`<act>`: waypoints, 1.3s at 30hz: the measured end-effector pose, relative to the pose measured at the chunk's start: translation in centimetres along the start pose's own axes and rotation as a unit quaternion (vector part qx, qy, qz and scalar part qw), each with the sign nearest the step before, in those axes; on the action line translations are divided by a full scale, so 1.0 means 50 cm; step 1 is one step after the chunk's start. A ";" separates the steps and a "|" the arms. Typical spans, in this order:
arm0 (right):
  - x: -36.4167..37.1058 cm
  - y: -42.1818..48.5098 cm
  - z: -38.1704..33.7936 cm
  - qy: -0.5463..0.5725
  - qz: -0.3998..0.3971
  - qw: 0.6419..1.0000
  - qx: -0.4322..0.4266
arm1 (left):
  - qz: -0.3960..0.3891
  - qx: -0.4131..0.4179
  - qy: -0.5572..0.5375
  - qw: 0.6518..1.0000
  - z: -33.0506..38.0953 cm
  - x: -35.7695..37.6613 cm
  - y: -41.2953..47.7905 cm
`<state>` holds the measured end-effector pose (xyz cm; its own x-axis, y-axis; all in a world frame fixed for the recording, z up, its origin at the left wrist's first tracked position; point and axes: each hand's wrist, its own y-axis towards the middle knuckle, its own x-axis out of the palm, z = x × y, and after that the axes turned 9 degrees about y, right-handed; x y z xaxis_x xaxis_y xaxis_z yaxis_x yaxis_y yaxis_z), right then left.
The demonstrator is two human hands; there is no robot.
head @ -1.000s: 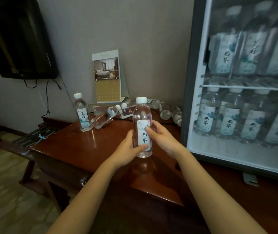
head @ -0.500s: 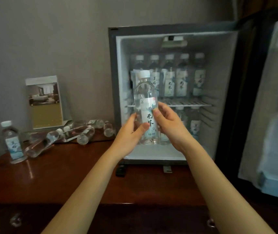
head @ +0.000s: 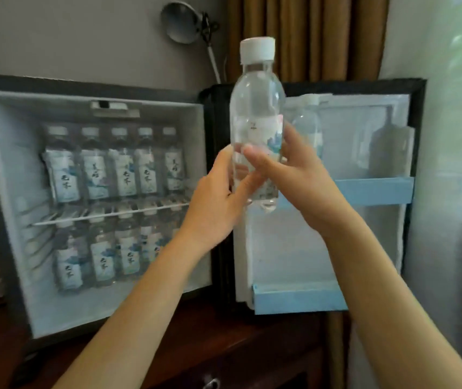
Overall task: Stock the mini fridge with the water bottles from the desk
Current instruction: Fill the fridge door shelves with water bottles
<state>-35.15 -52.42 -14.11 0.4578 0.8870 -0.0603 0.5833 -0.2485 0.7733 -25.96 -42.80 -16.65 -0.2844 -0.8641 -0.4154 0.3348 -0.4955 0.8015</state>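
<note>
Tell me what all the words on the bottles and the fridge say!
"巴": probably the first of two brush characters on the labels of the shelf bottles; the second is too blurred to read.
Held bottle: its label shows only small dark marks, unreadable.
Mini fridge: no text to be seen.

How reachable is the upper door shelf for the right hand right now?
Probably yes. The fridge door stands open, and the right hand, holding the water bottle with the left hand, is in front of the upper door shelf. One stored bottle stands at its left end; the rest looks free.
</note>
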 end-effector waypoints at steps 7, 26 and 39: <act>-0.155 0.035 -0.040 -0.013 0.083 0.996 -0.022 | 0.005 0.060 0.053 0.997 0.090 0.105 0.113; -0.304 0.110 0.081 -0.037 0.109 0.986 0.117 | 0.001 0.093 0.219 0.971 0.086 0.180 0.228; -0.307 0.093 0.092 -0.142 0.092 0.977 0.132 | 0.033 0.120 0.279 0.952 0.052 0.202 0.222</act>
<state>-36.39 -68.99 -12.48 0.7168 0.6837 -0.1364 0.6090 -0.5188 0.6000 -27.46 -56.79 -10.80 0.2736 -0.8389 -0.4706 0.1019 -0.4612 0.8814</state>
